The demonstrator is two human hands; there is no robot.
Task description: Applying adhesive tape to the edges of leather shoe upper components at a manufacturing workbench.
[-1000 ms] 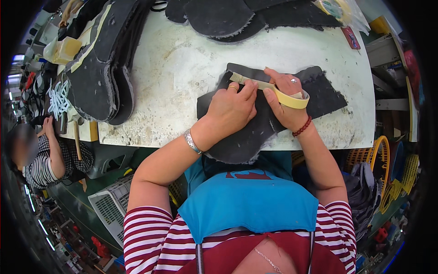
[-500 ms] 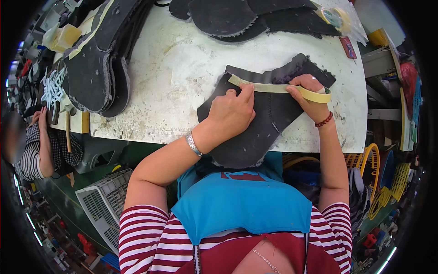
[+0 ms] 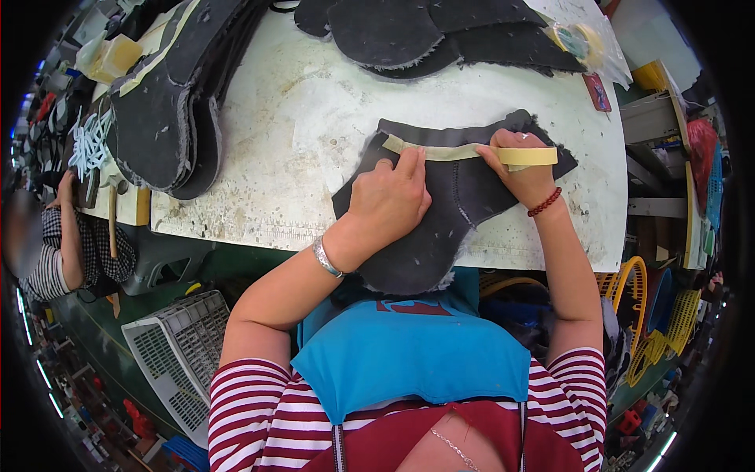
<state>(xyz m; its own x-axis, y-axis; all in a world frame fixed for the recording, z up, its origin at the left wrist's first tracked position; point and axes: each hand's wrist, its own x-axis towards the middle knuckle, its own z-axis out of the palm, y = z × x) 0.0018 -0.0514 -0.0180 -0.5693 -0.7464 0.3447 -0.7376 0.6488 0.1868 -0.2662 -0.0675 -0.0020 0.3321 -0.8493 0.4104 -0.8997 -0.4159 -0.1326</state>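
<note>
A dark grey fleecy fabric piece lies on the white worktable and hangs over its near edge. A strip of beige tape runs along the piece's upper edge. My left hand lies flat on the fabric, its fingertips pressing the taped strip. My right hand grips the beige tape roll at the piece's right end, and the strip stretches leftward from it.
Stacks of similar dark pieces lie at the table's left and far side. Another tape roll rests at the back right. A person in a checked shirt works at the left. A white crate stands below.
My right hand has pulled the roll further right, lengthening the strip along the fabric edge. My left hand has stayed pressing on the tape.
</note>
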